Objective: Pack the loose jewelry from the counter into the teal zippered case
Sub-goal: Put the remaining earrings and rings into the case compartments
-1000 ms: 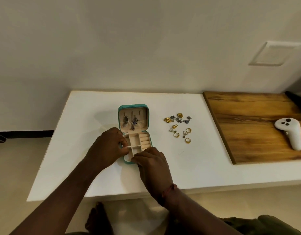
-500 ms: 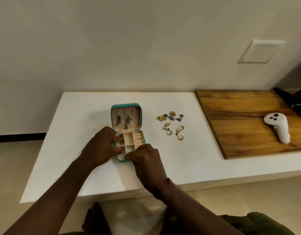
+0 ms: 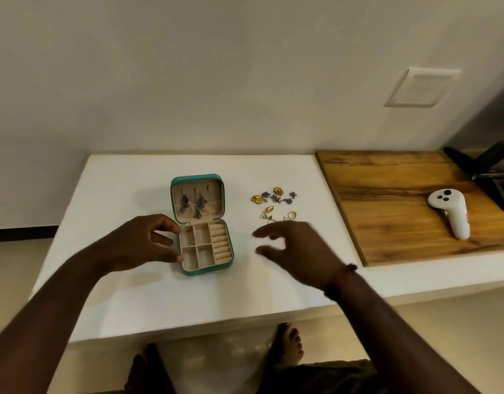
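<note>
The teal zippered case (image 3: pixel 205 270) lies open on the white counter (image 3: pixel 125 194), lid upright with dark dangling earrings (image 3: pixel 192 206) hung inside. Its beige tray has small compartments and a ring-roll strip on the right. My left hand (image 3: pixel 142 243) touches the case's left edge with thumb and fingertips. My right hand (image 3: pixel 296 248) hovers to the right of the case, fingers spread, holding nothing, and covers the nearest part of the loose jewelry. Loose jewelry (image 3: pixel 275 199) lies beyond it: gold flower pieces, grey pieces and a gold ring (image 3: pixel 292 214).
A wooden board (image 3: pixel 387 194) lies on the counter's right part, carrying a white handheld controller (image 3: pixel 451 216) and a black stand (image 3: pixel 489 174). A wall rises behind the counter. My bare feet (image 3: pixel 286 342) show below the front edge.
My right hand has left the case's front edge and moved right, to just in front of the loose jewelry, fingers spreading. The left hand stays at the case's left side.
</note>
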